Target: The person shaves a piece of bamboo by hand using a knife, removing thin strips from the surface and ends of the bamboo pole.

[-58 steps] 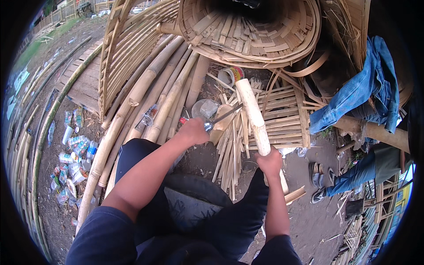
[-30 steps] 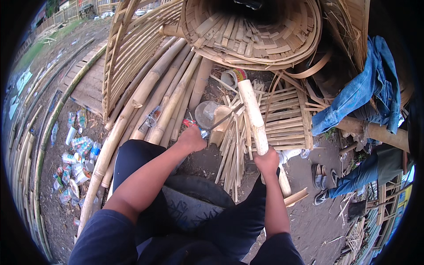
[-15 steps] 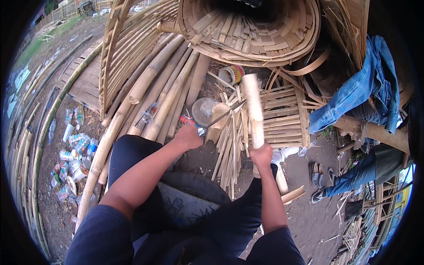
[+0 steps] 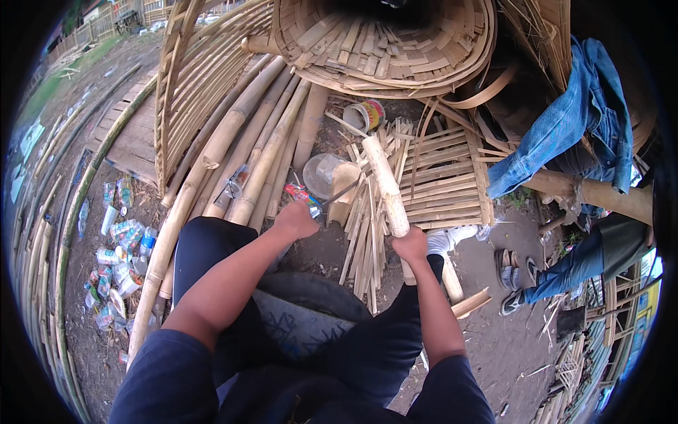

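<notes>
Pale wood fills the right grip (image 4: 409,245): a stout club (image 4: 385,185), wrapped tightly, reaching ahead. The left grip (image 4: 297,220) is closed round a knife (image 4: 342,193). Beyond that grip, a clear tub (image 4: 311,178) bears a whitish piece (image 4: 328,167); farther ahead, a yellow-and-red bucket (image 4: 374,112) lies tipped.

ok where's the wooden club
In the head view, right of centre, the club is in the right hand, between the blade and slatted panel.
</notes>
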Motion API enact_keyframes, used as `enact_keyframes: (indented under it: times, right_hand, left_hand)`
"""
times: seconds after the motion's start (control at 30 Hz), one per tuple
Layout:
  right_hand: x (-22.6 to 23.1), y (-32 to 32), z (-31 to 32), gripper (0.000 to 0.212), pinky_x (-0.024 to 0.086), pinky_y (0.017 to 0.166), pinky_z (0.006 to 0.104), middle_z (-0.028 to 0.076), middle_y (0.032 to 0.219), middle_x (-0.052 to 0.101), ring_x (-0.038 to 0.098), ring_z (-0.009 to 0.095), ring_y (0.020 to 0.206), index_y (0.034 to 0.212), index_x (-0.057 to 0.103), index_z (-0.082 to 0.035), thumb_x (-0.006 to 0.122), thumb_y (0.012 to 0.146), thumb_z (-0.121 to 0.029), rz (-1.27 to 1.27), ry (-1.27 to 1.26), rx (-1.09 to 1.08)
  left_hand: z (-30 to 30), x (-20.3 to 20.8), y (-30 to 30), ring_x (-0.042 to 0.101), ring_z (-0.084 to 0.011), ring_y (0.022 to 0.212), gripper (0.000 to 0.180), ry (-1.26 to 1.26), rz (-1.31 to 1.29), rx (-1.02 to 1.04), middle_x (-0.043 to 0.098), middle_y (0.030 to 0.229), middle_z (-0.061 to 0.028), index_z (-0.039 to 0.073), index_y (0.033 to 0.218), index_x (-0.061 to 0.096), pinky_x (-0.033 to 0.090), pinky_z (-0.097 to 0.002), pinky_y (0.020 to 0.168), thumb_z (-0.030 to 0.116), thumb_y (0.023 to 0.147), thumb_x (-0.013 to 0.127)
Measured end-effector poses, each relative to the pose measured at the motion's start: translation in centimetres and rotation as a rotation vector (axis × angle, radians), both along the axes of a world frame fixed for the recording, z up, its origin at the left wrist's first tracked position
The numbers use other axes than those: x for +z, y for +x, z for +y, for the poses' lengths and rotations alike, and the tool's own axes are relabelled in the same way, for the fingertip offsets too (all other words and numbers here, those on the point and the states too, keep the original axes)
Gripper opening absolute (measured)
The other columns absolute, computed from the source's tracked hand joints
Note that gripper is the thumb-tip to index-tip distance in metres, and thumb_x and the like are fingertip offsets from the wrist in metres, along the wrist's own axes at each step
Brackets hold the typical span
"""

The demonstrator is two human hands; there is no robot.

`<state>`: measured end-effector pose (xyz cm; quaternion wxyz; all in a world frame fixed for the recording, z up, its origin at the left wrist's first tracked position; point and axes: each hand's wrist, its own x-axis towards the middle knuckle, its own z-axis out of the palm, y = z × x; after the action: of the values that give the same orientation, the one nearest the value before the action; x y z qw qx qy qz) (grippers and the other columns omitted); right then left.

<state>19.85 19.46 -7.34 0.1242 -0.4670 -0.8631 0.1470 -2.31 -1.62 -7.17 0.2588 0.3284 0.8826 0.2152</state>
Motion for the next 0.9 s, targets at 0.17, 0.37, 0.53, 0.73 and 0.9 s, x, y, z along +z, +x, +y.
enact_keyframes:
  times: [0.17,0.37,0.53,0.73,0.9]
  right_hand:
    - [8.3,-1.7,-1.9,0.025,0.053,0.066,0.0394,0.023,0.071,0.066,0.069,0.034,0.071,0.081,0.062,0.004,0.073,0.064,-0.011,0.640,0.198,0.056]
    - [2.1,-1.2,-0.6,0.024,0.052,0.070,0.0345,0.017,0.080,0.067,0.066,0.024,0.074,0.083,0.062,0.008,0.070,0.068,-0.009,0.909,0.038,0.024]
    - [-5.6,-1.2,-1.3,0.047,0.052,0.088,0.0439,0.031,0.095,0.066,0.065,0.041,0.096,0.093,0.068,0.008,0.071,0.062,-0.028,-0.020,-0.168,-0.150]
    - [-2.3,-0.3,-1.2,0.038,0.054,0.084,0.0453,0.026,0.091,0.068,0.067,0.040,0.090,0.091,0.070,0.001,0.070,0.062,-0.024,0.074,-0.086,-0.100]
    - [-1.3,-0.7,-0.4,0.037,0.054,0.082,0.0455,0.027,0.087,0.068,0.067,0.041,0.086,0.088,0.069,0.002,0.069,0.061,-0.023,0.021,-0.041,-0.032]
  left_hand:
    - [-0.1,-2.2,-0.7,0.064,-0.0371,0.101,0.036,0.042,0.070,0.104,0.066,0.102,-0.0260,-0.006,0.097,0.065,0.052,-0.0431,0.089,0.019,0.071,0.066]
    - [0.3,0.1,0.1,0.065,-0.0362,0.101,0.036,0.015,0.021,0.042,0.066,0.103,-0.0268,-0.006,0.098,0.065,0.052,-0.0431,0.089,0.019,0.072,0.064]
    - [-0.6,-0.7,0.1,0.064,-0.0368,0.103,0.036,-0.021,0.100,0.027,0.065,0.105,-0.0270,-0.006,0.099,0.065,0.051,-0.0436,0.090,0.018,0.073,0.061]
    - [-0.1,-1.4,1.0,0.062,-0.0404,0.105,0.034,-0.028,0.031,0.060,0.064,0.106,-0.0280,-0.005,0.100,0.064,0.049,-0.0447,0.093,0.017,0.073,0.060]
    - [-0.1,-2.1,1.1,0.062,-0.0399,0.105,0.034,0.002,0.041,0.082,0.064,0.107,-0.0277,-0.004,0.100,0.064,0.049,-0.0446,0.092,0.017,0.073,0.060]
